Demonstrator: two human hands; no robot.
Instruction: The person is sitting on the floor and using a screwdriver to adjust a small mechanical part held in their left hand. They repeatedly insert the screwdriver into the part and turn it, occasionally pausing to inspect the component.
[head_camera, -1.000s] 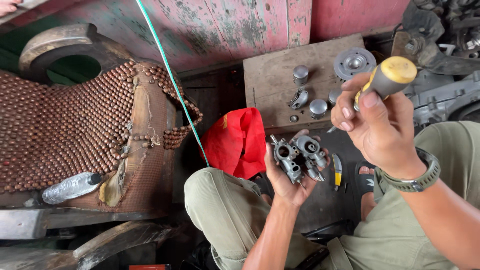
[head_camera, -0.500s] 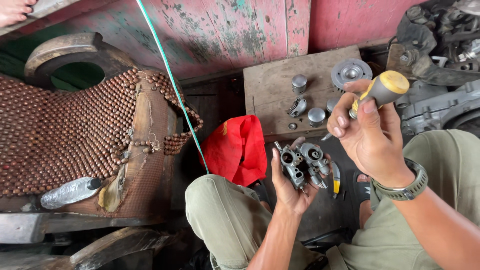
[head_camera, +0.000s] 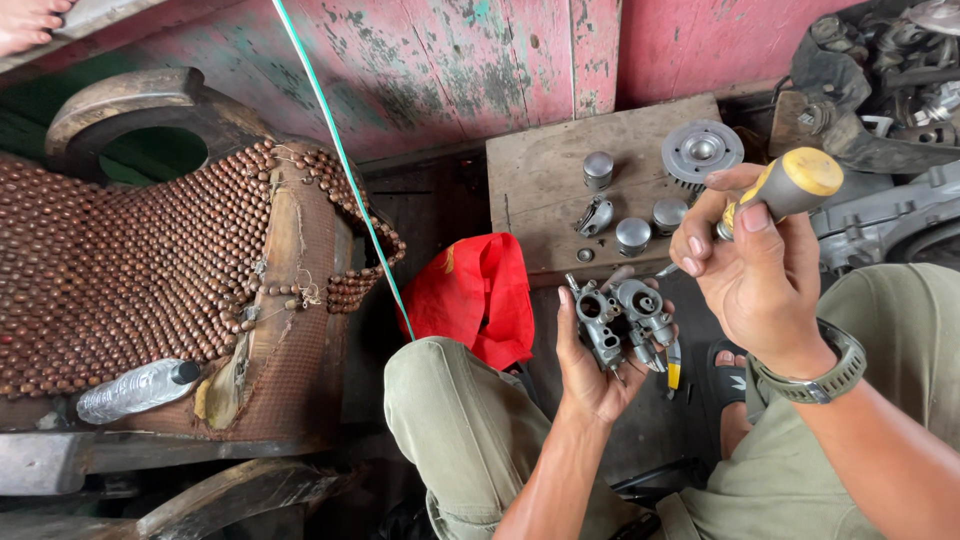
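Head camera, looking down: the left hand (head_camera: 592, 365) sits in the lower middle of the frame, palm up, fingers curled around a grey metal carburetor (head_camera: 622, 318) that rests in its grip just above the person's knee. The right hand (head_camera: 752, 262) is at the right of centre, closed in a fist around the yellow-and-black handle of a screwdriver (head_camera: 786, 189); the shaft slants down and left, and its tip lies just beside the top of the carburetor, though whether it touches is hard to tell. A green wristwatch (head_camera: 812, 372) circles the right wrist.

Behind the hands, in the upper middle of the frame, a wooden board (head_camera: 545, 180) carries small metal parts: a round finned disc (head_camera: 702, 152) at its right end, and several short cylinders (head_camera: 598, 170) and a bracket near its middle. A red cloth (head_camera: 482, 300) lies left of the carburetor, below the board. A seat cover of brown wooden beads (head_camera: 130, 270) fills the left side of the frame, with a clear plastic bottle (head_camera: 135, 390) lying on its lower edge. A green cord (head_camera: 340, 160) runs diagonally from the top down toward the knee.
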